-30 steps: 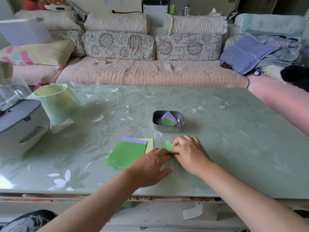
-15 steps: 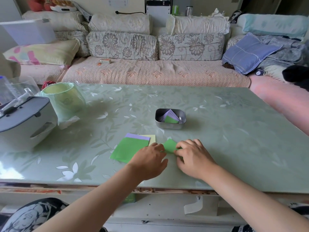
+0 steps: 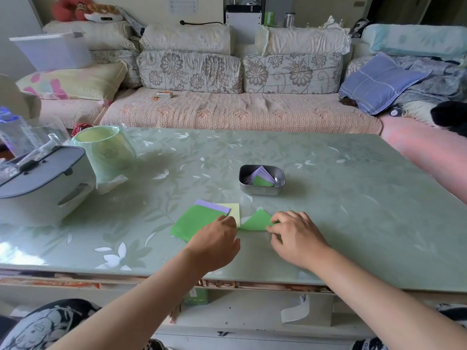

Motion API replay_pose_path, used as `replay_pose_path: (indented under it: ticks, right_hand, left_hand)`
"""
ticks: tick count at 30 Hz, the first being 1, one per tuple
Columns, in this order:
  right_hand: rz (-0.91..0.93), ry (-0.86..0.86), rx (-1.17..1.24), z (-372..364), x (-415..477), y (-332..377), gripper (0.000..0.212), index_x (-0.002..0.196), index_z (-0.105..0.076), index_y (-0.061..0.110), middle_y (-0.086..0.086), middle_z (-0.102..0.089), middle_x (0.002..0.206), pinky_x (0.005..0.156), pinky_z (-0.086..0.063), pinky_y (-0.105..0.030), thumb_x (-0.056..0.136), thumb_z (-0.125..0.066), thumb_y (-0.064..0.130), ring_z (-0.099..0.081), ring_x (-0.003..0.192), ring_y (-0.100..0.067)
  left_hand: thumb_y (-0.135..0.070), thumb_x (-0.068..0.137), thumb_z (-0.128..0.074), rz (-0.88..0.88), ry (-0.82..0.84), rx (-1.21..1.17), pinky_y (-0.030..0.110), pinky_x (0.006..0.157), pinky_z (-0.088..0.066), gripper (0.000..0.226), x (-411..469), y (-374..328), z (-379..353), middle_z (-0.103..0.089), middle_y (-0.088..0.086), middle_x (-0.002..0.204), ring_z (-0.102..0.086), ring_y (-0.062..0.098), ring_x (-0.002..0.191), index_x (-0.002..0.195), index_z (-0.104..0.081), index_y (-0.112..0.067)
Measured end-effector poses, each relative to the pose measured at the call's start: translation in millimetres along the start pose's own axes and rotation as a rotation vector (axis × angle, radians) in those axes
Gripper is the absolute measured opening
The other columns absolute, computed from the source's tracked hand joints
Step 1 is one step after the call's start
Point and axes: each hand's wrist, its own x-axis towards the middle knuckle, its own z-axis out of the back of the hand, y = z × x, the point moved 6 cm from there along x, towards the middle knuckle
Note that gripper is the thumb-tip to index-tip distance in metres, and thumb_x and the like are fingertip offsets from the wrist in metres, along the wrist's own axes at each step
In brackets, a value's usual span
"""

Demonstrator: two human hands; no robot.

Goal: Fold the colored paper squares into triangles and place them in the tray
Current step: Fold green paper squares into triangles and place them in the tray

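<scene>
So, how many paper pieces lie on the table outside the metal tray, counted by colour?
Green: 2, the flat green square and the folded green triangle
Purple: 1, the purple sheet
Yellow: 1, the yellow sheet
Total: 4 visible. The pile may hide more sheets.

Glass table (image 3: 353,198) — tray (image 3: 262,192), paper squares (image 3: 195,222), triangle (image 3: 256,221)

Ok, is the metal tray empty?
No, the tray holds several folded purple papers and a green one.
</scene>
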Motion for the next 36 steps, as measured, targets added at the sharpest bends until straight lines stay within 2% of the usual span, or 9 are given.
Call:
replay_pose_path:
  ticks: [3,6,8,10,14,19,24,27,36]
  right_hand:
    - [-0.002,0.016,0.003,-1,1,1,0.033,0.099,-0.080,0.028,0.004,-0.065,0.104,0.087,-0.042,-0.037,0.084,-0.050,0.031,-0.059,0.099,-0.023]
    - [0.001,0.044,0.003,-1,2,1,0.035,0.102,-0.078,0.027,0.004,-0.063,0.107,0.090,-0.039,-0.035,0.085,-0.048,0.032,-0.057,0.103,-0.022]
    - [0.003,0.065,-0.001,-2,2,2,0.037,0.103,-0.078,0.025,0.004,-0.062,0.109,0.091,-0.039,-0.035,0.086,-0.046,0.032,-0.056,0.105,-0.023]
    - [0.000,0.063,0.012,-2,2,1,0.039,0.102,-0.078,0.024,0.003,-0.062,0.108,0.090,-0.040,-0.037,0.085,-0.045,0.033,-0.056,0.105,-0.024]
    - [-0.004,0.097,0.019,-1,1,1,0.040,0.104,-0.076,0.025,0.003,-0.060,0.113,0.092,-0.038,-0.036,0.084,-0.042,0.034,-0.055,0.108,-0.023]
    - [-0.001,0.114,-0.024,4,-4,-3,0.043,0.110,-0.074,0.029,0.005,-0.059,0.123,0.093,-0.036,-0.038,0.087,-0.038,0.034,-0.052,0.114,-0.022]
    - [-0.042,0.095,-0.078,9,-9,-15,0.048,0.106,-0.077,0.031,0.009,-0.065,0.120,0.091,-0.036,-0.036,0.082,-0.034,0.035,-0.054,0.107,-0.021]
    - [-0.089,0.104,-0.081,12,-12,-21,0.052,0.109,-0.076,0.035,0.012,-0.065,0.120,0.092,-0.034,-0.035,0.081,-0.032,0.038,-0.054,0.110,-0.020]
    - [-0.146,0.078,-0.059,17,-16,-41,0.050,0.098,-0.079,0.032,0.013,-0.069,0.110,0.088,-0.034,-0.032,0.075,-0.035,0.038,-0.056,0.104,-0.020]
  left_hand:
    - [-0.032,0.092,-0.038,-0.003,-0.026,-0.020,0.041,0.081,-0.051,0.037,-1,2,1,-0.061,0.004,0.106,-0.053,0.022,0.101,0.085,-0.064,-0.006]
    - [-0.031,0.087,-0.032,-0.061,-0.206,0.004,0.034,0.078,-0.052,0.043,3,-6,9,-0.067,0.005,0.099,-0.060,0.024,0.098,0.078,-0.069,-0.010]
    - [-0.033,0.088,-0.036,-0.096,-0.256,-0.048,0.032,0.080,-0.055,0.045,7,-14,11,-0.066,0.005,0.112,-0.058,0.023,0.108,0.098,-0.071,-0.007]
    - [-0.037,0.091,-0.039,-0.161,-0.186,-0.103,0.033,0.094,-0.050,0.051,13,-25,5,-0.060,0.007,0.128,-0.051,0.023,0.122,0.122,-0.064,-0.006]
    - [-0.040,0.098,-0.046,-0.200,-0.027,-0.109,0.035,0.106,-0.043,0.049,21,-40,-13,-0.052,0.003,0.141,-0.042,0.019,0.132,0.138,-0.054,-0.013]
    - [-0.056,0.091,-0.027,-0.173,-0.016,-0.053,0.041,0.097,-0.048,0.064,24,-44,-13,-0.055,0.001,0.134,-0.049,0.022,0.122,0.129,-0.062,-0.018]
    - [-0.057,0.093,-0.032,-0.234,-0.060,0.041,0.037,0.097,-0.048,0.058,22,-48,-13,-0.058,0.005,0.126,-0.056,0.027,0.109,0.128,-0.062,-0.022]
    - [-0.060,0.093,-0.028,-0.216,-0.032,0.065,0.037,0.102,-0.043,0.061,23,-50,-11,-0.054,0.004,0.131,-0.052,0.026,0.114,0.132,-0.059,-0.025]
    - [-0.037,0.094,-0.061,-0.146,0.005,-0.199,0.033,0.103,-0.038,0.032,37,-37,-7,-0.056,-0.002,0.125,-0.048,0.020,0.113,0.123,-0.068,-0.027]
